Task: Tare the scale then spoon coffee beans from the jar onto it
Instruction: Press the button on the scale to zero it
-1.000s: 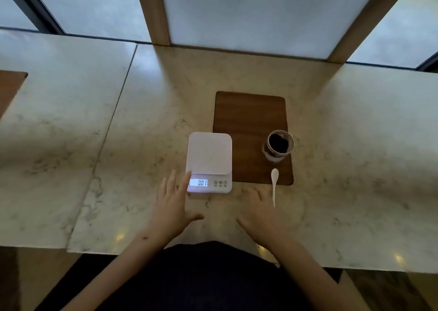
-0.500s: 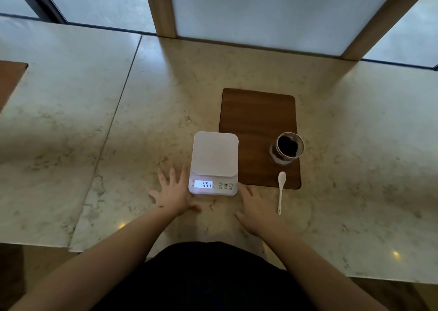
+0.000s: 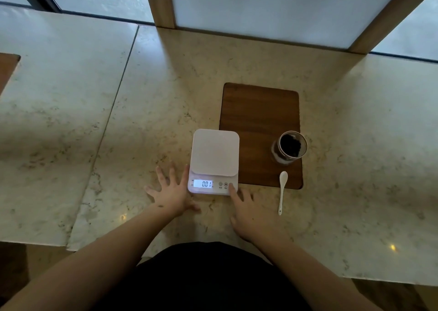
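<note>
A white kitchen scale (image 3: 214, 153) sits on the marble counter, its lit display reading 0.01 and its platform bare. My left hand (image 3: 171, 192) lies flat with fingers spread, touching the scale's left side. My right hand (image 3: 251, 212) rests on the counter with its index fingertip on the rightmost button at the scale's front right corner. An uncapped glass jar (image 3: 289, 146) with dark coffee beans stands on a brown wooden mat (image 3: 259, 111) to the right of the scale. A white spoon (image 3: 282, 192) lies in front of the jar, right of my right hand.
The marble counter (image 3: 166, 85) has a seam running down its left part. Wooden window posts (image 3: 158, 2) rise along the far edge. A second brown mat (image 3: 7, 66) shows at the far left. The counter's front edge runs close to my body.
My right hand has moved forward and its index finger has come onto the scale's right button. My left hand has slid closer to the scale's left side. The display still reads 0.01.
</note>
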